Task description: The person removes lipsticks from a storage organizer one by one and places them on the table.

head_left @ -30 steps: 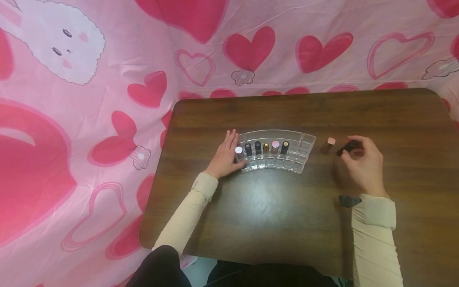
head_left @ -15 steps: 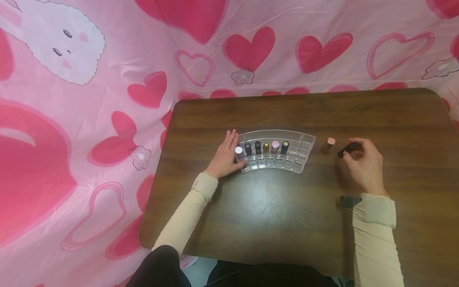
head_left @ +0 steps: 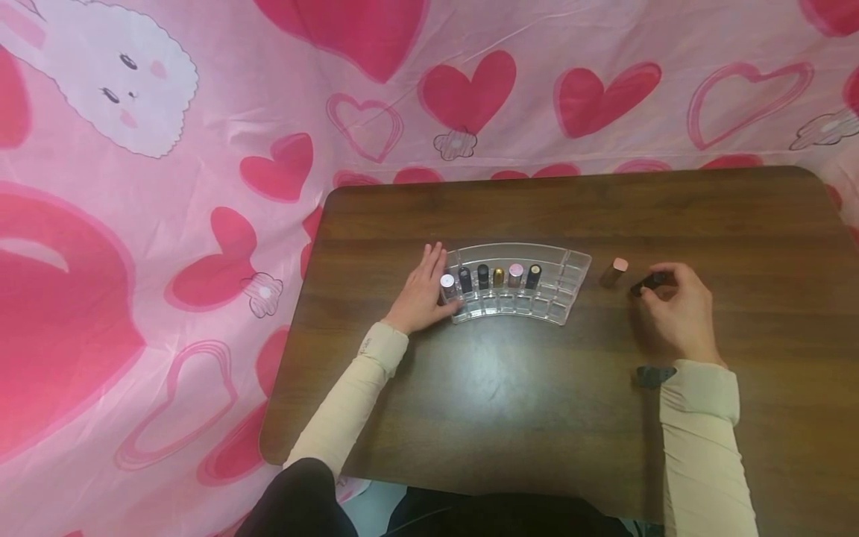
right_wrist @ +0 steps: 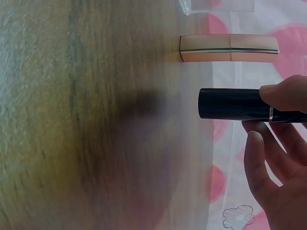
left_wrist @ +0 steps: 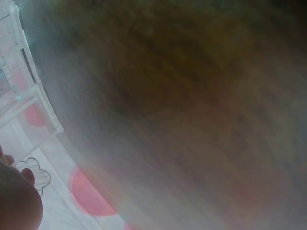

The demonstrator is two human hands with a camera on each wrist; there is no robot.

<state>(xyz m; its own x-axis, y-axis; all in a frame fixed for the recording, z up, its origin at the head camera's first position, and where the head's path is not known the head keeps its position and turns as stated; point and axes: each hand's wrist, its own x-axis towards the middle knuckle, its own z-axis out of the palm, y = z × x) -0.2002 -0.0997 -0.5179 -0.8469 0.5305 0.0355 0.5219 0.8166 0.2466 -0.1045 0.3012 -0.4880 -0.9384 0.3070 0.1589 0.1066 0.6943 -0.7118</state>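
Observation:
In the head view my right hand [head_left: 681,313] pinches a black lipstick tube [right_wrist: 230,104] between thumb and fingers. A thin metallic band circles the tube near my thumb in the right wrist view. Just left of it a rose-gold lipstick [head_left: 614,272] stands upright on the table. My left hand [head_left: 419,294] rests at the left end of a clear curved lipstick organizer [head_left: 567,287], fingers straight along its side and thumb at its front corner. A row of several lipsticks fills slots there, among them a gold one [head_left: 498,277], a pink-topped one [head_left: 515,274] and a white-topped one [head_left: 447,283].
The brown wooden table [head_left: 483,418] has rounded corners. Pink heart-patterned cloth [head_left: 376,60] hangs behind it and along its left side. Vacant slots show at the organizer's right end and along its front row. A dark strap piece [head_left: 654,377] sticks out from the right cuff.
My right hand has sunk slightly toward me with the black lipstick, which stays pinched. The left hand, the organizer and the rose-gold lipstick keep their places.

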